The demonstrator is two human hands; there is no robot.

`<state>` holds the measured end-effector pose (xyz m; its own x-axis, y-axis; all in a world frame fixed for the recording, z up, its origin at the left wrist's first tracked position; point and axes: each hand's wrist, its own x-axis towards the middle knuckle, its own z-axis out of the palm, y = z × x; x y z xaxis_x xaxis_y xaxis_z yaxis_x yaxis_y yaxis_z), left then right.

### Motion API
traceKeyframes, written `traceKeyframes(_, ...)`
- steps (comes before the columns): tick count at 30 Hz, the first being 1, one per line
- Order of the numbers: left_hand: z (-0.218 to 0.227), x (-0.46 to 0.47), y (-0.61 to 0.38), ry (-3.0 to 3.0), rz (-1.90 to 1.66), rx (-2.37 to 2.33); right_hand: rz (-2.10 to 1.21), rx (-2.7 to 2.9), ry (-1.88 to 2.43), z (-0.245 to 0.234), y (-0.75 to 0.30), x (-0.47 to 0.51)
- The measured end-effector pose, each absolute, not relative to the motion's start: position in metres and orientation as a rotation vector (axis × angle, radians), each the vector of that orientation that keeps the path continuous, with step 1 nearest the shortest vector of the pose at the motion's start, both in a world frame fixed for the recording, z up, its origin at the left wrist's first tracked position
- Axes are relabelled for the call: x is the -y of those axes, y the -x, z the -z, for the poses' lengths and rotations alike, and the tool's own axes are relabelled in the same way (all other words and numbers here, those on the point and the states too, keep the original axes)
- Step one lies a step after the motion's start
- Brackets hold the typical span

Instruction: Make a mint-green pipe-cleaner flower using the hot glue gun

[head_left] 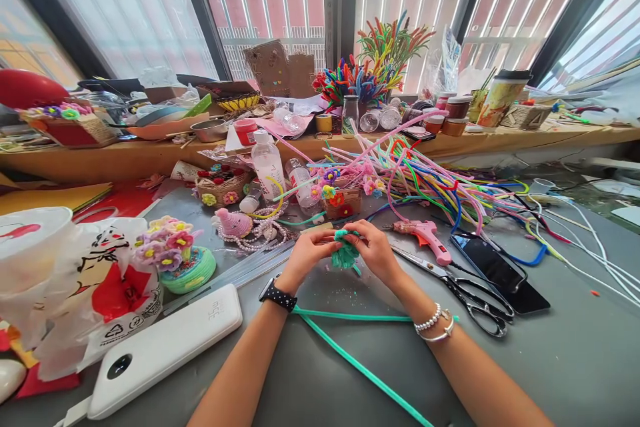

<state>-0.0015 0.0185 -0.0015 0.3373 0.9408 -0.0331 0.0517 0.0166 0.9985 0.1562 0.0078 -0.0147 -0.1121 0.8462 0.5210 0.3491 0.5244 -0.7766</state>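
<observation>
Between both hands, above the grey table, is a small bundle of bent teal pipe cleaner. My left hand pinches it from the left with thumb and fingertips. From the right, my right hand is closed on its upper edge. Fingers cover part of the bundle, so its full shape is hidden. Two straight teal pipe cleaners lie on the table below my wrists, meeting near the left one. A pink glue gun and black-handled scissors rest right of my right hand.
A phone lies beyond the scissors. Many loose pipe cleaners sprawl at the back right. A white power bank, a plastic bag and a flower pot of pipe cleaner stand left. Bottles and a crowded ledge are behind.
</observation>
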Motion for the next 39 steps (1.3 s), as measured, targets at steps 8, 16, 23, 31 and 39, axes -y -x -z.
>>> traceKeyframes(8, -0.0011, -0.0163, 0.0005, -1.316, -0.929, -0.999, -0.625, 1.675, 1.039, 0.0125, -0.1570, -0.0069)
traceKeyframes(16, -0.0017, -0.0154, 0.0003, -1.344, -0.922, -1.022, -0.643, 1.745, 1.044, 0.0121, -0.1579, -0.0052)
traceKeyframes(23, -0.0019, -0.0152, 0.0006, -1.374, -0.877, -1.051, -0.572, 1.751, 1.062, 0.0145, -0.1556, -0.0060)
traceKeyframes(31, -0.0034, -0.0142, 0.0009, -1.383, -0.906, -1.067, -0.568, 1.747, 1.054, 0.0140, -0.1543, -0.0055)
traceKeyframes(39, -0.0036, -0.0138, -0.0011, -1.577, -1.055, -1.067, -0.634, 1.719, 1.010, 0.0123, -0.1577, -0.0028)
